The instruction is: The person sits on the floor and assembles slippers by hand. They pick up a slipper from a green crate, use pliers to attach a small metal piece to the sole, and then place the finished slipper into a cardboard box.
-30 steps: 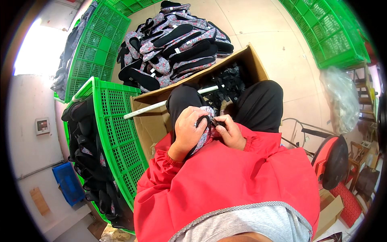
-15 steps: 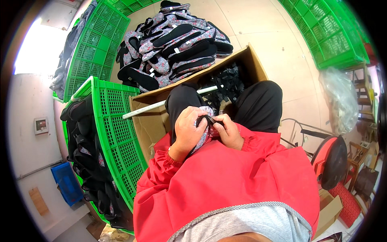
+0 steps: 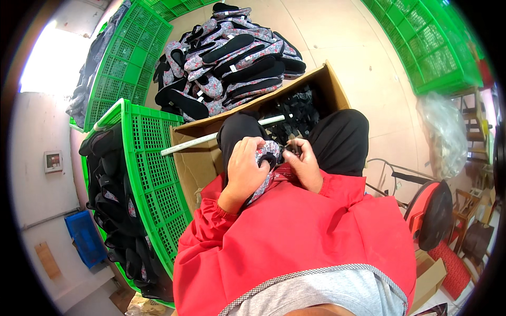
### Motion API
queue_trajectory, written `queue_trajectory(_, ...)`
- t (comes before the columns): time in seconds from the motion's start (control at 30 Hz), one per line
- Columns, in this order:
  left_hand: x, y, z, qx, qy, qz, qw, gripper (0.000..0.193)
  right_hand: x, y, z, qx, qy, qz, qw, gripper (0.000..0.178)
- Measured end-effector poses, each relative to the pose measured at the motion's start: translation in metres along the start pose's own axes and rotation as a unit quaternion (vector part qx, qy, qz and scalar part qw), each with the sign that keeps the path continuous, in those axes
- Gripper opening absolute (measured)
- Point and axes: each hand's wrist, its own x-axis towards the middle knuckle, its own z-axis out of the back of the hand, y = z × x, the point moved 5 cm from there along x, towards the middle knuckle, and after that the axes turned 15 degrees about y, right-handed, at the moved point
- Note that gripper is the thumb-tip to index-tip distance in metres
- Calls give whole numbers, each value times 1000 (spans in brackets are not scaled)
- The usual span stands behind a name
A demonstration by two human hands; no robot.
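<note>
In my lap, my left hand (image 3: 245,171) is wrapped round a floral slipper (image 3: 270,149) with a black lining at its opening. The slipper's lower part shows below the palm; my fingers hide much of the rest. Just right of it, my right hand (image 3: 305,167) has its fingers curled and pinched round something small and dark that I cannot make out. Beyond my knees, a cardboard box (image 3: 197,167) holds black scraps (image 3: 298,113). A white pipe (image 3: 192,143) lies across the box, partly behind my left knee.
A heap of floral slippers with black soles (image 3: 229,55) lies on the floor beyond the box. At left, a green crate (image 3: 153,158) is filled with black slippers (image 3: 113,195). Another green crate (image 3: 427,47) and a clear plastic bag (image 3: 445,134) are at right, near a red-and-black stool (image 3: 429,213).
My right hand has moved slightly right, away from the slipper's opening, and its fingers are more curled. Black material stretched between both hands before no longer spans them. My left hand keeps the slipper.
</note>
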Motion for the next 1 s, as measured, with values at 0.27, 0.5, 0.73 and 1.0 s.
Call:
queue_trajectory(0.27,2,11,2,78,19,82,993,24,13,27,-26,-231,53,-25,971,58)
queue_trajectory(0.5,26,-26,31,148,-78,51,985,22,49,77,-44,-329,30,29,943,48)
queue_trajectory(0.73,44,-61,46,150,-113,-1,982,28,73,123,-29,-366,-16,34,930,51)
queue_trajectory(1.0,49,-66,39,153,-126,-9,980,37,87,119,-20,-338,43,118,933,37)
